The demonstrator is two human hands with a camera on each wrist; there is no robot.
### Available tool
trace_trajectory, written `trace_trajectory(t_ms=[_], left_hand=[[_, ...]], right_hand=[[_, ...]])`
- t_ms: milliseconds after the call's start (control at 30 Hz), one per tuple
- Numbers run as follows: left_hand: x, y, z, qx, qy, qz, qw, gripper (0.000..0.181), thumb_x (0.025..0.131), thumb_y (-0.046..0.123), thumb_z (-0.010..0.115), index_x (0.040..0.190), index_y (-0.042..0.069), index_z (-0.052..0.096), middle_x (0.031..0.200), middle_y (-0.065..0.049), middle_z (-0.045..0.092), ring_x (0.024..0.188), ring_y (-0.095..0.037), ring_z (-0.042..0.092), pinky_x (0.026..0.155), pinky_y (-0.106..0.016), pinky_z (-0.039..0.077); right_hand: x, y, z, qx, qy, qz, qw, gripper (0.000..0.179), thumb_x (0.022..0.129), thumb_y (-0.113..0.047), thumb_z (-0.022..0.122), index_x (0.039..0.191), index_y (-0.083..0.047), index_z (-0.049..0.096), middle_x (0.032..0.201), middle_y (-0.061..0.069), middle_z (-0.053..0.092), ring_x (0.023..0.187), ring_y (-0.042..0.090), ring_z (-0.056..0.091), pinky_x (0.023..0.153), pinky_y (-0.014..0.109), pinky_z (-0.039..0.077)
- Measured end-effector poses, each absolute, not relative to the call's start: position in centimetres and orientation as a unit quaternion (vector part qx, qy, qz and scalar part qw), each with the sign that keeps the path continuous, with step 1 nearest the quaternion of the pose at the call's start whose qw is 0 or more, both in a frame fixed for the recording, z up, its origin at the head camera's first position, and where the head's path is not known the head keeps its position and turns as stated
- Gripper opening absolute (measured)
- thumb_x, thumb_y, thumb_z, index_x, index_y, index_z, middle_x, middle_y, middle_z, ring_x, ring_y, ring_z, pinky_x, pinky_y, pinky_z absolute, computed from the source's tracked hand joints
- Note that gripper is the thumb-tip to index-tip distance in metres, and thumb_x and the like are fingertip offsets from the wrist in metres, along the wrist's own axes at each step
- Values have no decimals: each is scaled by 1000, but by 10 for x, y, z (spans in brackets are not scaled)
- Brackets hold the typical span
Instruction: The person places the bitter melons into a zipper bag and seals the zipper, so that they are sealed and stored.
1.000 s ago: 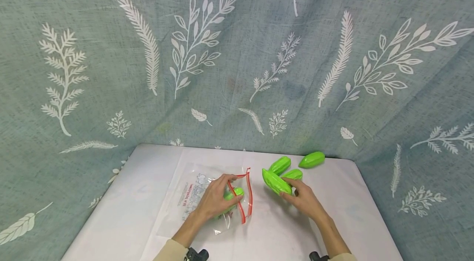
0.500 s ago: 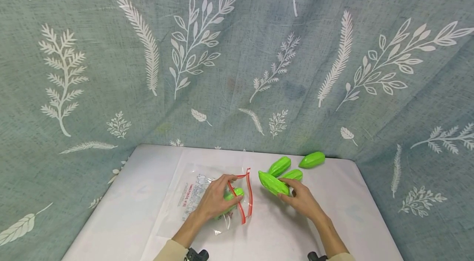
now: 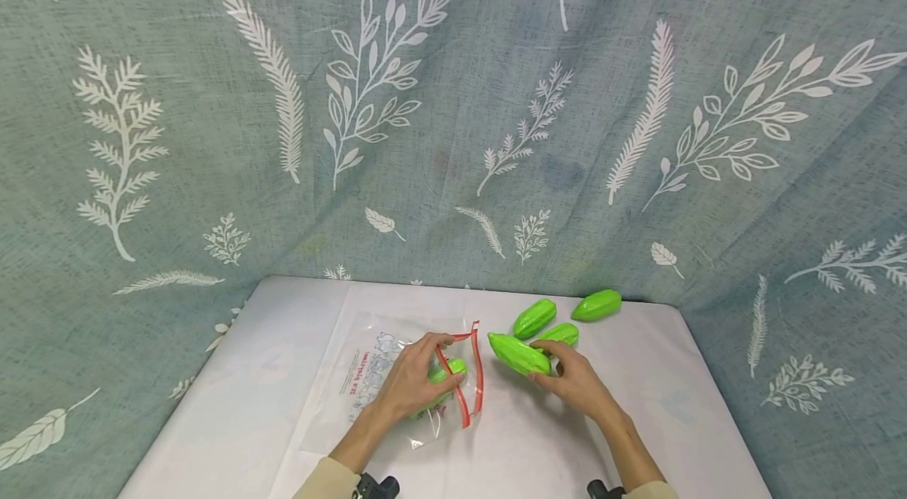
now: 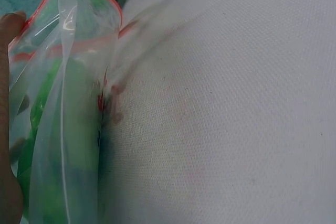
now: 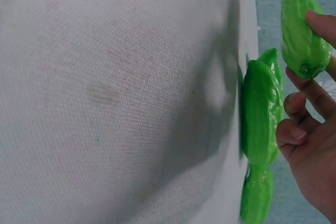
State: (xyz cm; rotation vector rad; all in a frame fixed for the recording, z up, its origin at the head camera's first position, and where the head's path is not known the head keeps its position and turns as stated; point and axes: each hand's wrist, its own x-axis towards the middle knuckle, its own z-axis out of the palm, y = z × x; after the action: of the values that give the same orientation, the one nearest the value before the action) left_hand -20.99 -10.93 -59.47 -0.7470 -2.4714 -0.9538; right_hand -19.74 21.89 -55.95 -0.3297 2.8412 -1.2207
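Note:
My left hand (image 3: pixel 412 379) grips the red-edged mouth of a clear zip bag (image 3: pixel 333 404), keeping it spread open toward the right. Inside the bag lies one glossy green bitter gourd (image 3: pixel 457 366), partly behind the thumb; the left wrist view shows it through the plastic of the bag (image 4: pixel 79 93). Between thumb and fingers, my right hand (image 3: pixel 579 382) pinches the blunt end of another bitter gourd (image 3: pixel 517 353). Its pointed tip faces the bag mouth, a short way apart. In the right wrist view this gourd (image 5: pixel 300 30) is raised above the cloth.
Three more bitter gourds lie beyond the right hand: one at the back (image 3: pixel 534 318), one just behind the held gourd (image 3: pixel 564 333), and one by the far edge (image 3: pixel 597 305). White cloth (image 3: pixel 680 397) covers the table; a leaf-patterned curtain (image 3: pixel 439 239) stands behind it.
My right hand has shifted slightly left with its bitter gourd, bringing the tip closer to the bag mouth and turning it flatter. The left hand and bag have stayed put.

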Motion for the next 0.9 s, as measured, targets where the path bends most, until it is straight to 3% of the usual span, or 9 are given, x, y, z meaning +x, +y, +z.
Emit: trace_trajectory(t_ms=[500, 800, 900], left_hand=[[-209, -109, -592, -272, -877, -349, 185, 66, 79, 42, 84, 134, 18, 58, 121, -3, 68, 105, -23, 66, 90, -43, 53], [-209, -109, -593, -264, -882, -345, 181, 64, 79, 45, 83, 134, 23, 57, 121, -2, 68, 107, -18, 65, 92, -42, 52], [-209, -109, -593, -259, -886, -344, 172, 64, 80, 47, 82, 135, 25, 56, 122, -2, 68, 108, -18, 64, 95, -43, 51]], right_hand=[[-199, 215, -561, -119, 904, -410, 16, 53, 80, -33, 85, 127, -23, 64, 116, -7, 63, 100, 13, 57, 84, 39, 50], [-198, 212, -560, -126, 899, -419, 29, 53, 81, -33, 84, 128, -20, 64, 119, -5, 63, 109, 15, 58, 88, 40, 50], [-197, 212, -560, -131, 899, -418, 33, 52, 81, -34, 83, 128, -21, 65, 119, -4, 64, 102, 16, 57, 84, 36, 49]])
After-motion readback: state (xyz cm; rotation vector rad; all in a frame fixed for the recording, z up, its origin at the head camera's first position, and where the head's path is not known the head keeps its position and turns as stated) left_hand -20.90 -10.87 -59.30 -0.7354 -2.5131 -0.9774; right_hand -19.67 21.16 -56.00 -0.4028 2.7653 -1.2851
